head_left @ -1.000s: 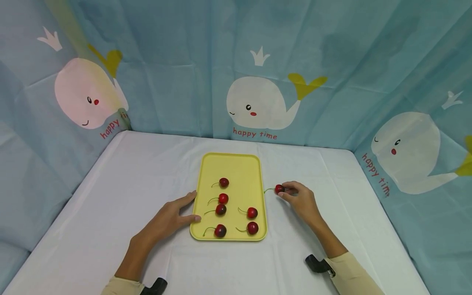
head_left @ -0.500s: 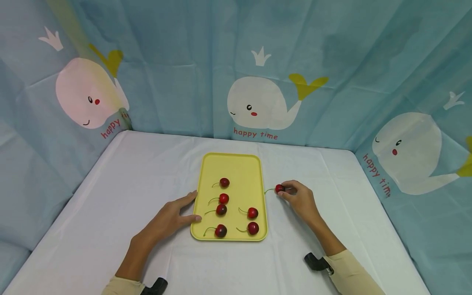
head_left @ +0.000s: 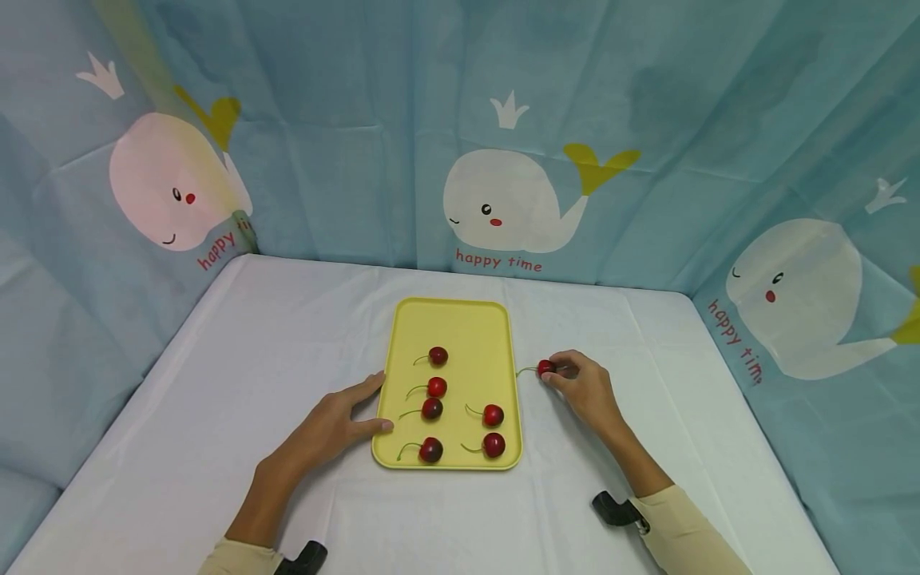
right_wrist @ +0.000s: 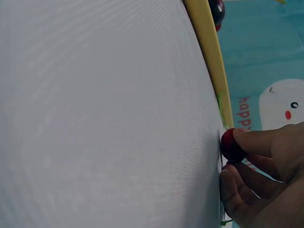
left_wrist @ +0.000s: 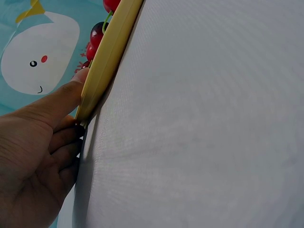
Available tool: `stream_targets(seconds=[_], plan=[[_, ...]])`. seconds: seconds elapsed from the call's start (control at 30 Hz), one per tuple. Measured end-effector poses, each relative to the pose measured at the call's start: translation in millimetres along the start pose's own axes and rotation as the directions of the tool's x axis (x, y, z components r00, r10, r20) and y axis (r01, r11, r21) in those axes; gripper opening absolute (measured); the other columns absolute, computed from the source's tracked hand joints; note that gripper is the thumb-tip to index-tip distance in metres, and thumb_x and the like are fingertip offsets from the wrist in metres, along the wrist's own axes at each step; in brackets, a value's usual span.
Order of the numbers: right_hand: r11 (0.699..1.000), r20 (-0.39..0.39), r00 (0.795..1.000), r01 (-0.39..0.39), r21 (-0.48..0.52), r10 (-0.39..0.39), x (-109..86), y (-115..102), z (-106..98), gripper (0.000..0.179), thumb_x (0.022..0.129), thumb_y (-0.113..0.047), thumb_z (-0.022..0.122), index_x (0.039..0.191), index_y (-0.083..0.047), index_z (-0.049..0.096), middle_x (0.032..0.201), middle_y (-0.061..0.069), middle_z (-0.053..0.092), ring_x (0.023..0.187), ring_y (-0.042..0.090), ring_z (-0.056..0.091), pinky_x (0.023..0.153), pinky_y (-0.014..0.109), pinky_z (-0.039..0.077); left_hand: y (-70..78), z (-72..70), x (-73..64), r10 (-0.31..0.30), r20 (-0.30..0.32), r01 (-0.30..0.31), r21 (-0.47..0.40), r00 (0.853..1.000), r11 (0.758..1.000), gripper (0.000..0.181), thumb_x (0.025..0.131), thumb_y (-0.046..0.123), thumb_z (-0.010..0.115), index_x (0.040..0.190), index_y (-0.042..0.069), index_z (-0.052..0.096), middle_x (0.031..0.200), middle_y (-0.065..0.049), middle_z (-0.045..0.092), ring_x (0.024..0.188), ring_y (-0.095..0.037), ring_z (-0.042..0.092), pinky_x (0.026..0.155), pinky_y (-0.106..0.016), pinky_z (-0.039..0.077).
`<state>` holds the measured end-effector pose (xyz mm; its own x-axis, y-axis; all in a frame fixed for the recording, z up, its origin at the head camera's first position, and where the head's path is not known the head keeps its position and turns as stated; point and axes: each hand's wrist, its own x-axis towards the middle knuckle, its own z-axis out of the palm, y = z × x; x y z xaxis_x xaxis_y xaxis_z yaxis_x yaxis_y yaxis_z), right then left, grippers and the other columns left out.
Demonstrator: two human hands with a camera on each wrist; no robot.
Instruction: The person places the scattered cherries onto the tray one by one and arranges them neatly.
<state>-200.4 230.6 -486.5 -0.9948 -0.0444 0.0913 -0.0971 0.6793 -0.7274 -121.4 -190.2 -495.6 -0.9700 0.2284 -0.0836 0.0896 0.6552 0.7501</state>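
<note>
On the white cloth lies a yellow tray (head_left: 460,327), bearing several dark red cherries with green stems; one cherry (head_left: 431,450) is near its front left corner and another cherry (head_left: 493,445) near the front right. My left hand (head_left: 327,431) grips the tray's left side, thumb over the rim and fingers curled against the edge in the left wrist view. Just right of the tray, my right hand (head_left: 589,391) pinches a cherry (right_wrist: 232,145) between thumb and fingers, low at the cloth. Its stem points toward the tray. A second green stem end (right_wrist: 226,222) shows below the fingers; its source is hidden.
A white cloth (head_left: 460,519) covers the table. Blue curtains (head_left: 331,160) printed with whales stand along its back and both sides. A black wrist device (head_left: 614,509) sits by the right sleeve, another black device (head_left: 305,557) by the left.
</note>
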Motion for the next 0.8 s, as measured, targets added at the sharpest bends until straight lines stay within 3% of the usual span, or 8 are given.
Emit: stream_targets(seconds=[0.8], plan=[[0.996,-0.031,0.999,0.034,0.085,-0.032,-8.4,-6.1,-6.8,0.031,0.094,-0.019,0.084,0.122,-0.009,0.075,0.111,0.01,0.078,0.099,0.024,0.073,0.067,0.021,0.058,1.8,-1.4,-1.2,-0.012,0.013,0.012,-0.001,1.0,1.0,0.096,0.089,0.053,0.082,0.166,0.017,0.038,0.17,-0.006,0.038,0.159,-0.035,0.032,0.127,-0.059,0.031]])
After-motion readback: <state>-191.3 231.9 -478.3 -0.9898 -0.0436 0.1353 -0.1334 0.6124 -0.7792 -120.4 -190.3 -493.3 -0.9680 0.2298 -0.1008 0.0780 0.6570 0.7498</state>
